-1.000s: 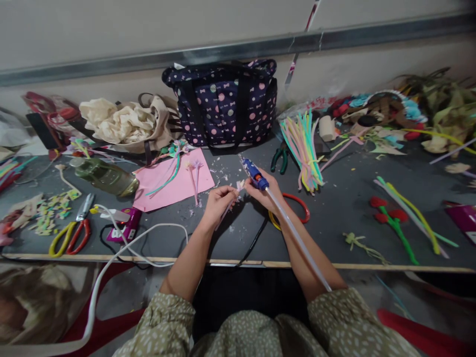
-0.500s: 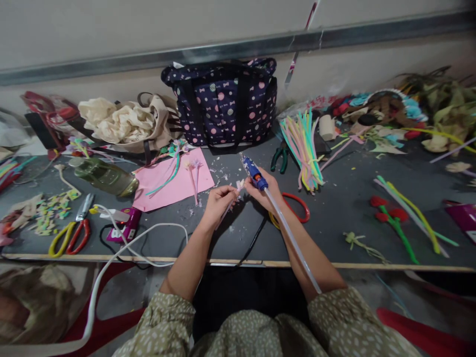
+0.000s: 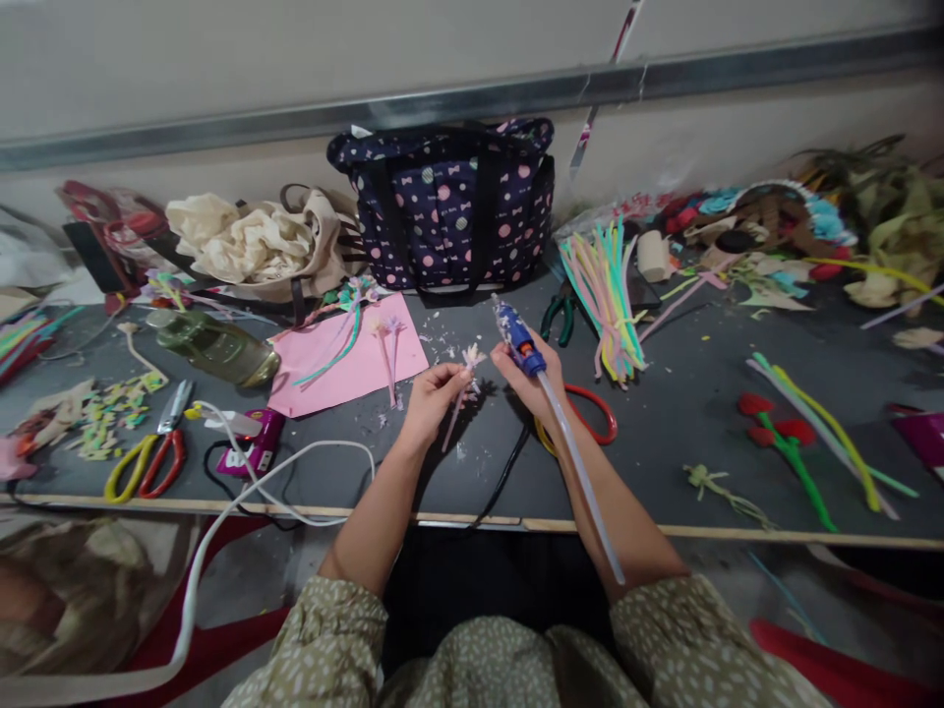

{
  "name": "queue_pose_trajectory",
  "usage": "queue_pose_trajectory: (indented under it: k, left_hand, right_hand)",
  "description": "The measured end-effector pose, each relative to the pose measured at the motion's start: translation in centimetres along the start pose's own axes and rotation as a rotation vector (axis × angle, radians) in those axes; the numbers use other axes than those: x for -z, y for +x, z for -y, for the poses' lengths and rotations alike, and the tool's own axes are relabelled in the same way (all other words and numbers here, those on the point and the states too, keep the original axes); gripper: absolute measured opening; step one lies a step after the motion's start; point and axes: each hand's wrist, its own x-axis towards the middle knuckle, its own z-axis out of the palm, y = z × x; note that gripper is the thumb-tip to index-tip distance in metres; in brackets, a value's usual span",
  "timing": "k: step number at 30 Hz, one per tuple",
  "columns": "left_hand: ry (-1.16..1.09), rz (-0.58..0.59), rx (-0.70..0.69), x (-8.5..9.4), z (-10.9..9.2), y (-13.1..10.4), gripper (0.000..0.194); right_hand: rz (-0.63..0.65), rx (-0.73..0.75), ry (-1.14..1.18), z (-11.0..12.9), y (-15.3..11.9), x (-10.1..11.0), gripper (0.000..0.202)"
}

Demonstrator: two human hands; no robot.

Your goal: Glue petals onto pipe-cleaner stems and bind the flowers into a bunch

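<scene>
Between the thumb and fingers of my left hand [image 3: 434, 398] is a small pipe-cleaner flower [image 3: 472, 358], pale at its head, its lilac stem slanting down toward me. My right hand [image 3: 535, 382] is wrapped round a blue glue gun [image 3: 517, 336], nozzle pointing away from me. A long clear glue stick [image 3: 582, 472] sticks out of its back end over my right forearm. The gun's nozzle is apart from the flower. Two similar flowers [image 3: 387, 359] lie on a pink sheet [image 3: 343, 369] to the left. Red-and-yellow handles [image 3: 597, 413] show partly behind my right wrist.
A dark patterned bag [image 3: 453, 211] stands at the back. Green-handled pliers [image 3: 559, 317] and a pipe-cleaner bundle [image 3: 605, 305] lie right of it. Scissors [image 3: 151, 452], a purple power strip [image 3: 255, 442], a white cable [image 3: 331, 444] and a green bottle [image 3: 213, 346] are on the left.
My right hand has drawn the glue gun slightly right, away from the flower. My left hand still holds the flower, whose head and stem now show more fully.
</scene>
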Motion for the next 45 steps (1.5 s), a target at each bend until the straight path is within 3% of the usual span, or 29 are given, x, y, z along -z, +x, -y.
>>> queue_pose_trajectory:
  k: [5, 13, 26, 37, 45]
  left_hand:
    - [-0.086, 0.003, -0.027, 0.3, 0.2, 0.2, 0.03]
    - [-0.231, -0.007, 0.017, 0.6, 0.2, 0.4, 0.031]
    - [-0.358, -0.163, 0.018, 1.2, 0.6, 1.0, 0.024]
    - [-0.362, -0.19, -0.022, 1.1, 0.5, 0.8, 0.024]
    - [-0.38, -0.168, -0.015, 1.0, 0.4, 0.7, 0.025]
  right_hand:
    - [-0.095, -0.015, 0.113, 0.1, 0.0, -0.3, 0.017]
    - [-0.022, -0.141, 0.145, 0.3, -0.5, -0.5, 0.029]
    - [0.286, -0.253, 0.136, -0.1, -2.2, -1.9, 0.041]
    - [0.387, -0.244, 0.043, 0.9, -1.9, -1.5, 0.033]
    - [0.371, -0.252, 0.032, 1.0, -1.9, -1.5, 0.031]
